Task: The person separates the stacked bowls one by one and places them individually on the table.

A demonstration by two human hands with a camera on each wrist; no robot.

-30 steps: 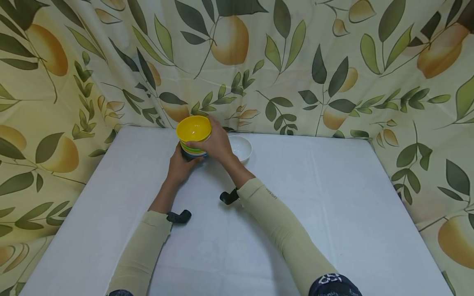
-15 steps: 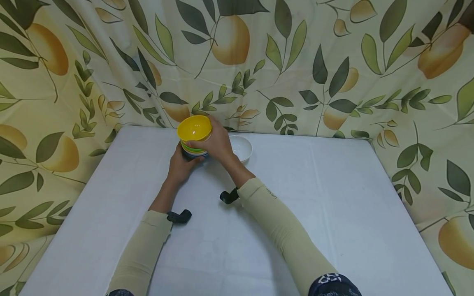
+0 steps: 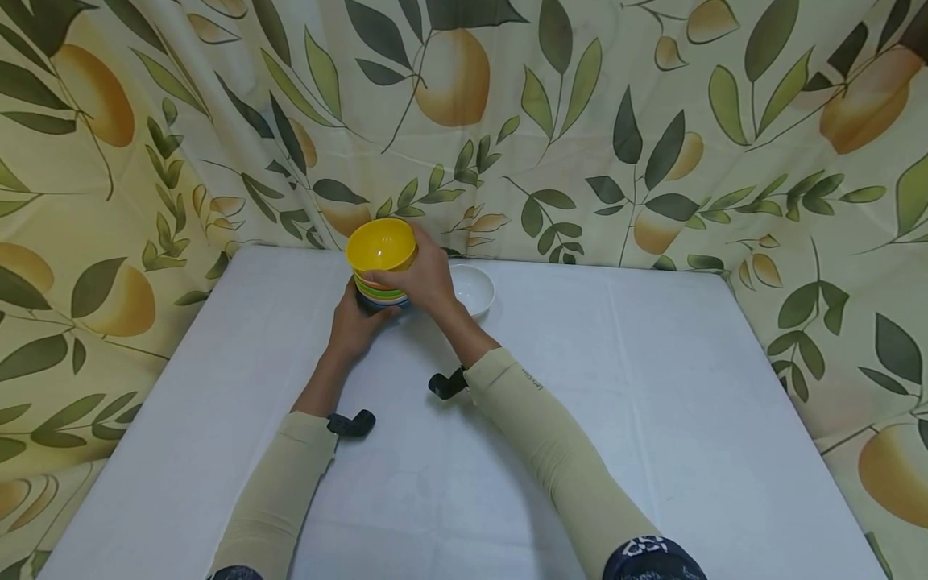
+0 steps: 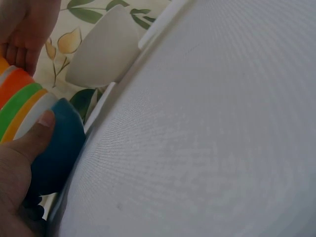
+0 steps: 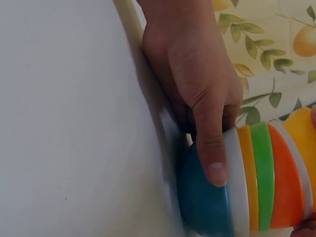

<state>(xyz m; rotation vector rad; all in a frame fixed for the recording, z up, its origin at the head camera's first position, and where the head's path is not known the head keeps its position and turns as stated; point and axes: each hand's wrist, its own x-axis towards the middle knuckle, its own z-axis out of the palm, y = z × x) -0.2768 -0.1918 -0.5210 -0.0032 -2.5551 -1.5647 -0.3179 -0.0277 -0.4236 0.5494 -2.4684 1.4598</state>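
Note:
A stack of nested bowls stands at the far side of the white table. At its bottom is a blue bowl (image 5: pixel 202 197), followed upward by white, yellow, green (image 5: pixel 262 173), orange (image 5: pixel 286 182) and white ones. My left hand (image 3: pixel 354 329) grips the stack low down, its thumb lying over the blue bowl. Topmost is a yellow bowl (image 3: pixel 380 243), tilted and raised a little from those below. My right hand (image 3: pixel 426 275) holds this upper bowl from the right, thumb in front; its other fingers are mostly hidden. Just right of the stack sits a single white bowl (image 3: pixel 475 292).
The white-covered table (image 3: pixel 580 403) ends right behind the bowls. A curtain (image 3: pixel 565 161) printed with fruit and leaves hangs behind that edge. Dark wrist cameras (image 3: pixel 351 424) stick out from both sleeves.
My right hand has lifted the top yellow bowl slightly, and more of the orange bowl shows beneath it. The left hand and the separate white bowl have stayed in place.

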